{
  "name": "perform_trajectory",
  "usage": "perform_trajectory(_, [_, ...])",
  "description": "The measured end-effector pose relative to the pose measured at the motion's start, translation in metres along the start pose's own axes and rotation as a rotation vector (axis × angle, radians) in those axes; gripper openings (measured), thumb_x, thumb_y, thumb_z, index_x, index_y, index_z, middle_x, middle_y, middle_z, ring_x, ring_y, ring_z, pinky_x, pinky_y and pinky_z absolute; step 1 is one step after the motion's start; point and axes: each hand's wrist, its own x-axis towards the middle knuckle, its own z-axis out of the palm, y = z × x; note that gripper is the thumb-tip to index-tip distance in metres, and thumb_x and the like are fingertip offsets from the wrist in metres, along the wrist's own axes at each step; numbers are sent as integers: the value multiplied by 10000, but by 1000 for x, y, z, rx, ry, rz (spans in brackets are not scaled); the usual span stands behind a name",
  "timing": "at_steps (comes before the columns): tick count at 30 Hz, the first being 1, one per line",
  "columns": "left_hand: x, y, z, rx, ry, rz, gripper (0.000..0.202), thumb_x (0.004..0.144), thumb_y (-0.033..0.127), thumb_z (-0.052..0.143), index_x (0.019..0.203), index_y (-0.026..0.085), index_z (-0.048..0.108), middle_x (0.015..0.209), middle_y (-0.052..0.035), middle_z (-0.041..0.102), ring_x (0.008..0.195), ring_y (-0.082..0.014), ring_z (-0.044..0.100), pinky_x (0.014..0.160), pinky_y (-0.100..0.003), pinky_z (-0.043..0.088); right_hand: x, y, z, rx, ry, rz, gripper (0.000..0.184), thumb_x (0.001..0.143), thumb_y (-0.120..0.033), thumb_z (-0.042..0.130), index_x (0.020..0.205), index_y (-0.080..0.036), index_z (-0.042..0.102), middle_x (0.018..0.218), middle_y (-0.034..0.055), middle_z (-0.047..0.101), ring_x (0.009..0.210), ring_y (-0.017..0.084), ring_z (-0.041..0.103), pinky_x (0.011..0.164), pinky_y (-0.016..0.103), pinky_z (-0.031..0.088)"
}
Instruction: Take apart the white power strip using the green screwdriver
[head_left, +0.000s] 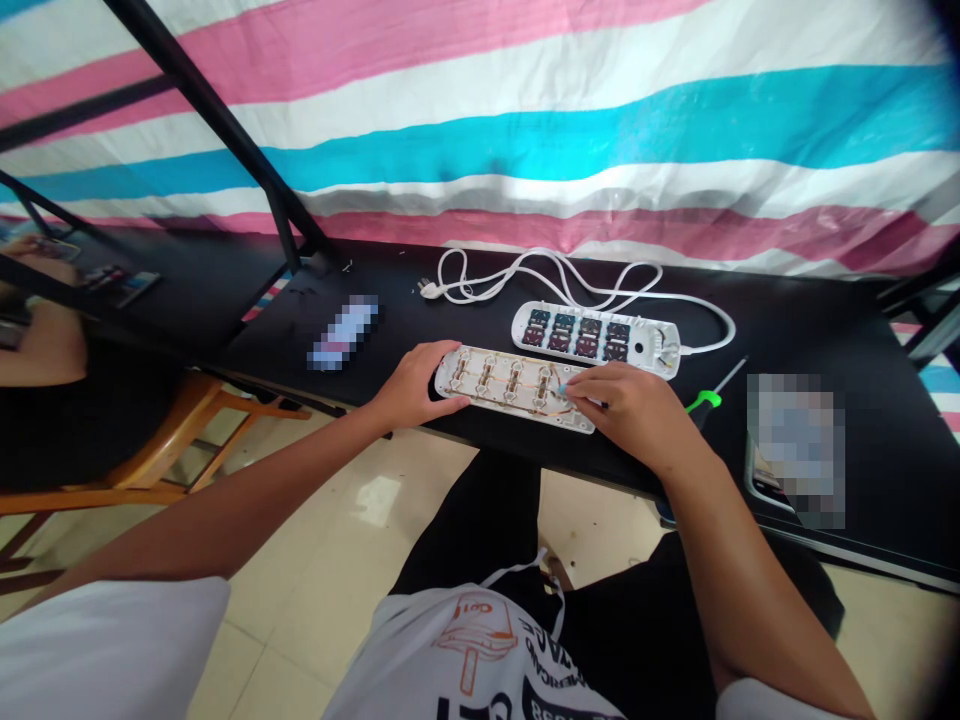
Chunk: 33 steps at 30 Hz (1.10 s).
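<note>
An opened power strip half (495, 378), a white shell with copper strips and wires inside, lies near the desk's front edge. My left hand (424, 388) grips its left end, thumb along the near side and fingers at the far side. Over its right end, my right hand (619, 405) has its fingers pinched together among the wires; a tiny light-blue spot shows at the fingertips, too small to name. Just behind sits the other power strip half (651, 345), with dark green and dark red socket shutters. Its white cord (551, 262) loops behind it.
A screwdriver (706, 400) with a green-and-black handle lies right of my right hand, partly hidden. A blurred-out phone-like object (795, 440) is farther right, another blurred object (343, 332) at left. Black bars (217, 120) rise left; a person's arm (49, 345) shows beyond.
</note>
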Motion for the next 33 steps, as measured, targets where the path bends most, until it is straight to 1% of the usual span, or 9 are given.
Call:
perform_trajectory(3, [0, -1, 1, 3, -4, -6, 829, 855, 615, 758, 1527, 210, 490, 1539, -163, 589, 1410, -372, 556, 1218, -544, 419, 1, -2, -2, -43, -11, -43, 197, 1020, -183, 657, 912, -218, 819, 1066, 31, 839, 956, 268, 787, 692, 390, 588])
perform_trajectory(5, [0, -2, 1, 5, -5, -3, 828, 857, 610, 760, 1528, 208, 488, 1542, -161, 587, 1410, -367, 556, 1216, -539, 422, 1, -3, -2, -49, -5, -40, 193, 1025, -184, 651, 925, -205, 815, 1054, 33, 840, 945, 265, 787, 696, 390, 585])
perform_trajectory(8, [-1, -2, 1, 8, 0, 6, 826, 860, 602, 761, 1531, 207, 484, 1543, -159, 587, 1406, -363, 557, 1213, -535, 425, 2, -3, 1, -22, 0, -4, 183, 1033, -201, 643, 956, -197, 810, 1042, 50, 838, 938, 263, 787, 711, 385, 580])
perform_trajectory(13, [0, 0, 0, 3, -4, -1, 825, 855, 602, 763, 1526, 207, 491, 1542, -160, 588, 1411, -366, 555, 1220, -540, 421, 2, 0, 5, 62, 5, 63, 146, 1013, -210, 666, 938, -208, 792, 1058, 70, 830, 947, 265, 780, 747, 372, 563])
perform_trajectory(15, [0, 0, -1, 2, -7, -4, 823, 858, 603, 759, 1526, 207, 489, 1544, -161, 585, 1414, -366, 553, 1223, -542, 419, 2, 2, 6, 76, 0, 78, 113, 1012, -225, 674, 965, -210, 775, 1048, 70, 823, 924, 254, 772, 759, 363, 555])
perform_trajectory(17, [0, 0, 0, 4, -9, -6, 821, 860, 609, 754, 1527, 210, 488, 1544, -160, 585, 1414, -367, 554, 1223, -546, 419, 2, 4, 7, 80, -8, 102, 83, 1005, -264, 692, 1026, -210, 751, 995, 72, 808, 878, 255, 755, 749, 362, 539])
perform_trajectory(20, [0, -1, 0, 7, -5, 3, 824, 862, 617, 753, 1527, 212, 485, 1545, -161, 584, 1410, -367, 556, 1219, -549, 421, 2, 4, 9, 90, -21, 128, 124, 1004, -301, 689, 1088, -213, 710, 928, 67, 775, 826, 251, 720, 730, 358, 511])
perform_trajectory(25, [0, -3, 1, 8, 1, 8, 818, 862, 609, 760, 1520, 204, 491, 1537, -166, 590, 1404, -365, 560, 1215, -546, 425, 3, 2, 13, 153, -24, 123, 59, 1017, -224, 634, 1065, -201, 660, 911, 51, 743, 754, 197, 684, 743, 331, 512])
perform_trajectory(33, [0, -2, 1, 10, 3, 0, 807, 863, 614, 751, 1517, 215, 498, 1523, -159, 600, 1395, -362, 565, 1210, -545, 431, 3, 3, 17, 168, 20, 132, 51, 1014, -199, 613, 1065, -208, 619, 925, 58, 736, 771, 205, 679, 740, 325, 503])
